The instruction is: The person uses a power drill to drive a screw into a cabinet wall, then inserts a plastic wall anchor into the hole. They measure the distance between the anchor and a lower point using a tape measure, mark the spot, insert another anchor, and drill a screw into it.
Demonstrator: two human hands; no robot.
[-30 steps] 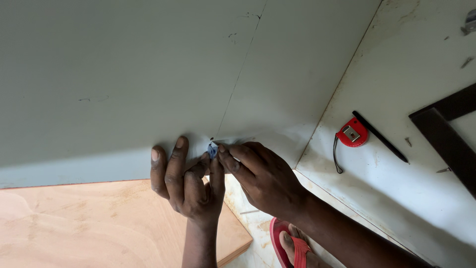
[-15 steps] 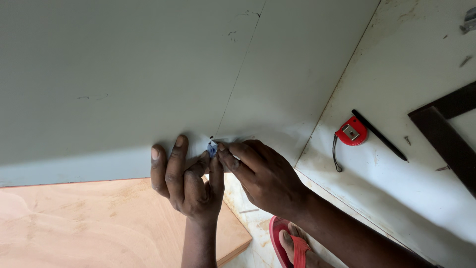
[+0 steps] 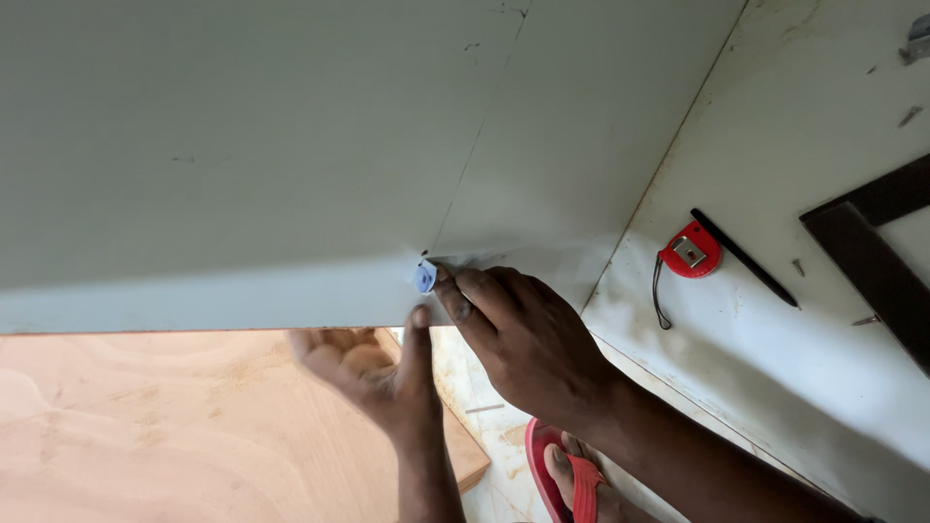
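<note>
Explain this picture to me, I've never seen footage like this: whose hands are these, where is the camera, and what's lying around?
The one view comes from a camera worn on a person's head, looking down at their own bare hands. The right hand pinches a small blue piece against the edge of a large pale green-grey board, where a thin pencil line ends. The left hand is under that edge, thumb up beside the piece. To the right, on a white panel, lie a red tape measure, a black pencil and a dark framing square. Below are plywood and a foot in a red sandal.

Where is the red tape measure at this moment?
In the head view the red tape measure lies right of centre on the white board, beside a black pencil and right of the right hand.
</note>
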